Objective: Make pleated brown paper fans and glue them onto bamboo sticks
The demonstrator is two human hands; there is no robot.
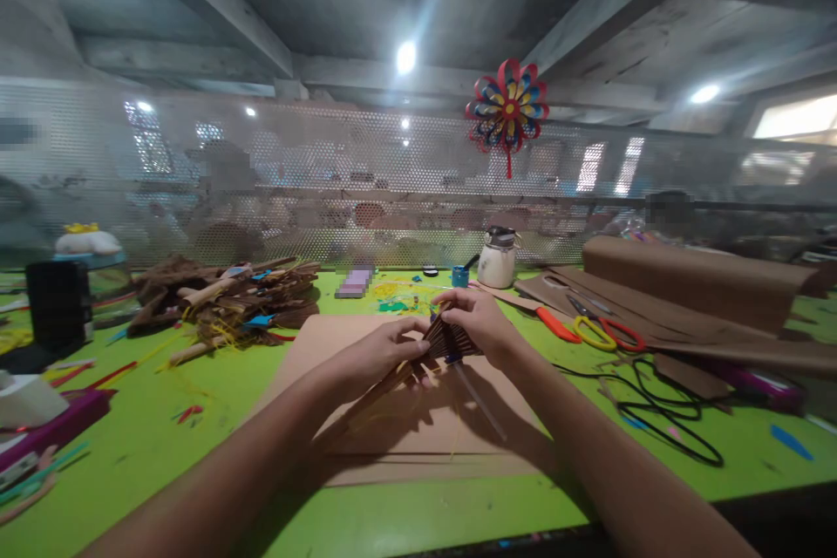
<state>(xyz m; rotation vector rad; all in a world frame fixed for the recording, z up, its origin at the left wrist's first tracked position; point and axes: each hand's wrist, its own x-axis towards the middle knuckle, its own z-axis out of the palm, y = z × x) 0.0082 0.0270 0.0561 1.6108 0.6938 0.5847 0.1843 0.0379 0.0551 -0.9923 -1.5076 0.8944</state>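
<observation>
Pleated paper [461,338], brown and finely ridged, held at the centre of the frame just above a stack of tan sheets [310,357]. The key relation is that it lies between the two sets of fingers, touching both, so neither hand is clearly nearer. Its ridges slant and appear to spread from a narrow upper tip towards the lower right; its full long axis cannot be read, as the fingers cover parts of the outline.

Left hand [392,350]: on the left side of the paper, thumb and fingers closed on its edge. A brown band trails from here towards the lower left of the frame; whether it belongs to the same piece cannot be told. Right hand [482,324]: on the upper right side, thumb and bent forefinger pinching near the tip; the fingertips behind the paper are hidden.

A pale stick [482,403] slopes from below the paper towards the lower right.

Surroundings, on the green table [163,418]: scissors [605,325] and a brown roll [693,279], right of centre; a jug [497,265] and blue pot [459,276], beyond the right hand; a scrap heap [241,301], left of centre.
</observation>
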